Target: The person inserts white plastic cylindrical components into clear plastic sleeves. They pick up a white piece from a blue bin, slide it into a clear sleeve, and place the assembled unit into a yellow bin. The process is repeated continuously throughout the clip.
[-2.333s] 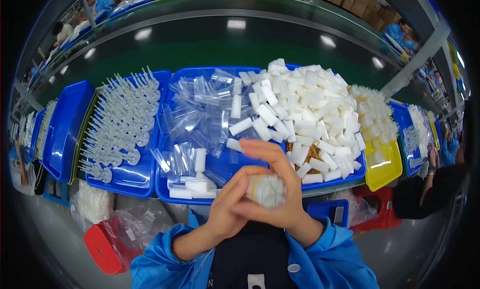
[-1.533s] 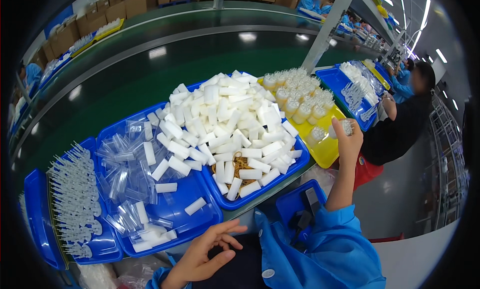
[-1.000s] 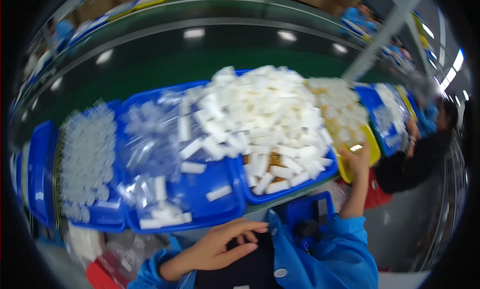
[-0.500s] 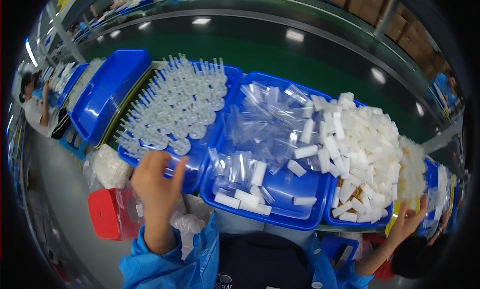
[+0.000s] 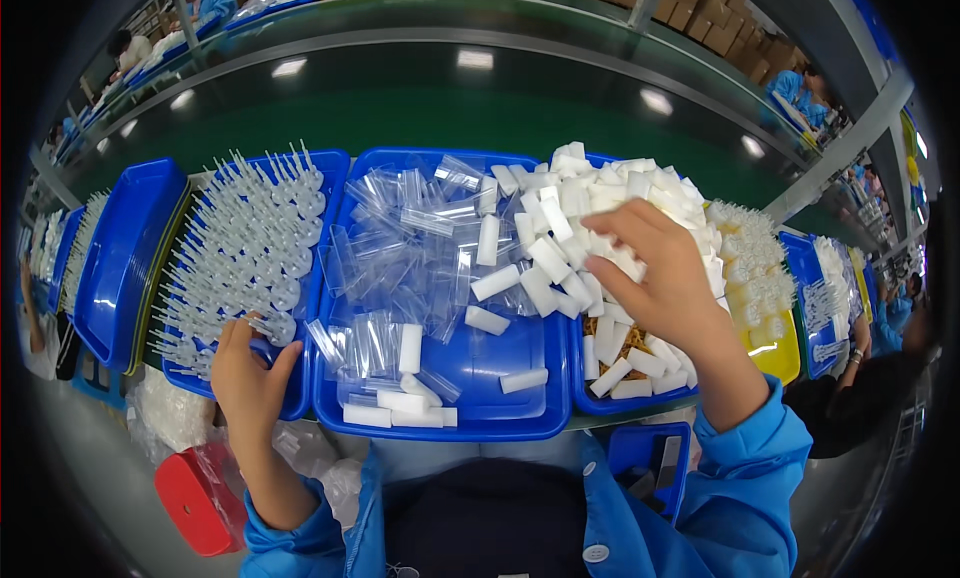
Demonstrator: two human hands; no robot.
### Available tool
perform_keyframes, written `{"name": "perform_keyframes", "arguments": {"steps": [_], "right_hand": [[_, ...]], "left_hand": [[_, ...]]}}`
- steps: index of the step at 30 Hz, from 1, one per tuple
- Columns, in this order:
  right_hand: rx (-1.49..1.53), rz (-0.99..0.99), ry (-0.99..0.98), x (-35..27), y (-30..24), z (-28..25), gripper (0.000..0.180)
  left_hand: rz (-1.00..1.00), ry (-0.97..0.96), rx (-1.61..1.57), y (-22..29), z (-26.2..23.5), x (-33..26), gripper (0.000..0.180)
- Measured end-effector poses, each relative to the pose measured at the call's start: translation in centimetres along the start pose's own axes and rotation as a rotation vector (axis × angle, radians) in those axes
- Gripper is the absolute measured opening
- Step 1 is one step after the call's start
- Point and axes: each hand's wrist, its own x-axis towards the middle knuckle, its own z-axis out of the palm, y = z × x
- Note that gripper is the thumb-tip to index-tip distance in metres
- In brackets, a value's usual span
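The right hand (image 5: 660,278) rests on the heap of white blocks (image 5: 600,208) in the right-hand blue tray (image 5: 600,403), its fingers (image 5: 625,240) curled together on the blocks. The left hand (image 5: 245,378) lies at the near edge of the left blue tray (image 5: 300,398) of clear pointed tips (image 5: 240,248), fingers apart and pinching one tip. Between them, the middle blue tray (image 5: 470,418) holds clear sleeves (image 5: 400,238) and scattered white blocks.
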Motion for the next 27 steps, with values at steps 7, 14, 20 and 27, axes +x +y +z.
{"name": "perform_keyframes", "arguments": {"steps": [7, 14, 20, 27], "right_hand": [[-0.188, -0.147, 0.009, 9.2, 7.7, 2.6, 0.036], [-0.168, 0.118, -0.471, 9.6, 11.0, 4.1, 0.05], [-0.177, 0.161, -0.49, 6.7, 9.0, 1.8, 0.042], [-0.203, 0.059, -0.496, 5.1, 8.2, 0.5, 0.035]], "left_hand": [[0.064, 0.048, -0.043, 0.2, 0.3, 0.2, 0.032], [0.069, 0.031, -0.114, -0.5, 0.8, -0.1, 0.03], [0.066, 0.058, -0.169, -0.4, 1.0, -0.3, 0.031], [-0.02, 0.057, -0.426, -0.1, 0.8, -0.2, 0.038]]}}
